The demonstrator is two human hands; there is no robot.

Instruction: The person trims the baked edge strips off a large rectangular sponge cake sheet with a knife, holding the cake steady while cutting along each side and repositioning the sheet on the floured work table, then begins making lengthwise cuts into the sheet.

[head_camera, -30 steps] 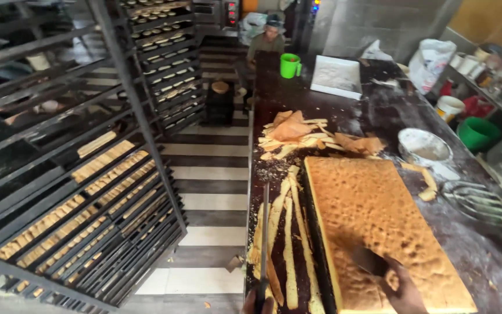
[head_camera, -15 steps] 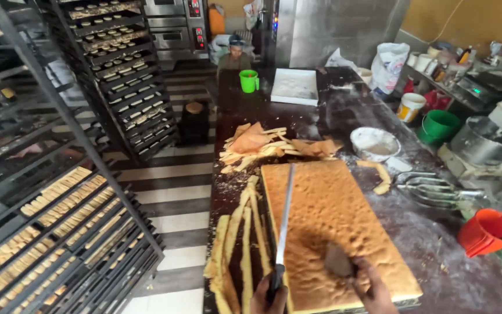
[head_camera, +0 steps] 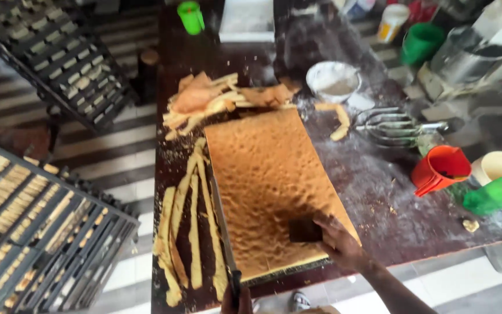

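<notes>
A large rectangular golden sponge cake sheet lies on the dark worktable. My left hand at the bottom edge grips the handle of a long knife, whose blade lies along the cake's left edge. My right hand rests on the cake's near right corner, fingers on a small dark block. Long trimmed cake strips lie left of the knife.
A pile of cake trimmings sits beyond the cake. Right of it are a white bowl, wire whisks, an orange jug, green containers and a green cup. Racks of baked pieces stand on the striped floor at left.
The view has tilted down and moved closer to the table. The knife stays along the cake's left edge and my right hand stays on the near right corner.
</notes>
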